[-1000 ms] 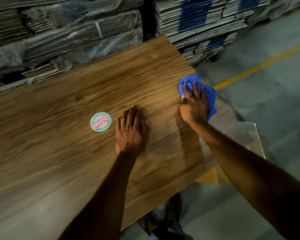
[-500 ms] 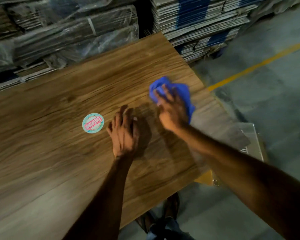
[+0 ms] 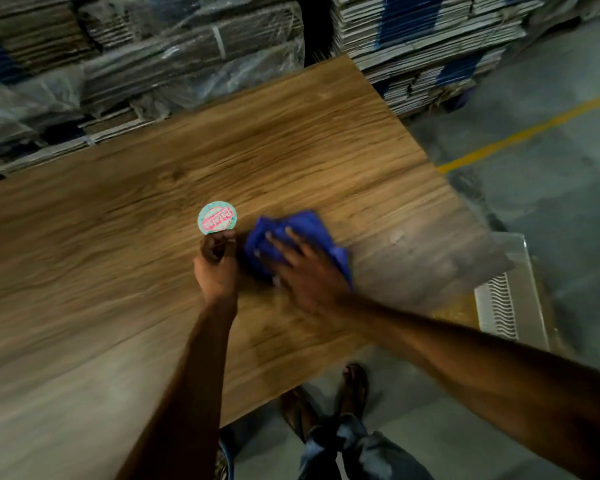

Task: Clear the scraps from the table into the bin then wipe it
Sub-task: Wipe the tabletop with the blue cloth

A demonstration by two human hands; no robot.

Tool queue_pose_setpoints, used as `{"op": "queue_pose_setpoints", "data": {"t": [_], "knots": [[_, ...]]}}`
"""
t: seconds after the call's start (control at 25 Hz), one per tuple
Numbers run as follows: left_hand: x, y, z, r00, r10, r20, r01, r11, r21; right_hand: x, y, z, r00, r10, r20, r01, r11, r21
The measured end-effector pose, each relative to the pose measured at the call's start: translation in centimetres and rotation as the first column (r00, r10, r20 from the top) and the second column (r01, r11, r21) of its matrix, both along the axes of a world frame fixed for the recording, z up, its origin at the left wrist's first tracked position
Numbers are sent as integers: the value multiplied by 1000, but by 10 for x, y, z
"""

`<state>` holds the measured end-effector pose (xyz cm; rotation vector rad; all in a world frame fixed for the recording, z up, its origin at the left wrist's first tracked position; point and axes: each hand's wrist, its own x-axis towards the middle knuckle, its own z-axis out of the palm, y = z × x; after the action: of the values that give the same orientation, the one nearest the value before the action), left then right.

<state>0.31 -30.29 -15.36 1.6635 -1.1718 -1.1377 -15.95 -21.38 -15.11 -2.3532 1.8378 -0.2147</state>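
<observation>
A round teal and pink disc (image 3: 217,218) sits near the middle of the wooden table (image 3: 326,140). My left hand (image 3: 215,268) is curled at the disc's near edge, with its fingertips closed on the rim. Just to the right, my right hand (image 3: 303,268) presses flat with fingers spread on a crumpled blue cloth (image 3: 291,225). The cloth lies on the tabletop, almost touching my left hand. My palm hides part of the cloth.
A pale container with a slotted side (image 3: 510,299) stands on the floor at the table's right end, beside something yellow. Wrapped stacks of flat cardboard (image 3: 187,53) line the far edge. My feet (image 3: 354,386) are under the near edge. A yellow line (image 3: 520,136) crosses the floor.
My right hand has swept the blue cloth leftward from the table's right edge to the middle. My left hand left its flat rest and closed on the disc's edge.
</observation>
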Motion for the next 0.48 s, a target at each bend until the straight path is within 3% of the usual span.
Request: {"op": "queue_pose_setpoints", "data": {"t": [0.08, 0.12, 0.16, 0.24, 0.28, 0.32, 0.4, 0.48], "knots": [[-7, 9, 4, 979, -104, 178, 115, 992, -53, -11, 34, -2, 991, 125, -38, -127, 991, -39], [-11, 16, 4, 929, -196, 315, 240, 965, -106, -36, 29, -1, 999, 14, -38, -18, 994, -105], [-14, 27, 4, 840, -282, 464, 382, 914, -135, -68, 16, 3, 978, -208, -4, 205, 967, -149], [-27, 56, 1, 650, -312, 693, 515, 851, -100, -126, -13, 21, 732, -678, 64, 681, 725, -103], [-35, 68, -2, 600, -301, 741, 516, 853, -71, -130, -17, 23, 671, -738, 66, 741, 668, -65], [-45, 79, -2, 577, -294, 762, 506, 861, -51, -117, -14, 18, 722, -687, 83, 692, 719, -68], [-61, 93, -7, 563, -304, 769, 503, 864, -26, -71, 26, 3, 948, -317, -9, 313, 940, -134], [-69, 98, -14, 541, -317, 779, 537, 843, -30, -88, 47, -2, 996, 1, -94, -11, 994, -107]]}}
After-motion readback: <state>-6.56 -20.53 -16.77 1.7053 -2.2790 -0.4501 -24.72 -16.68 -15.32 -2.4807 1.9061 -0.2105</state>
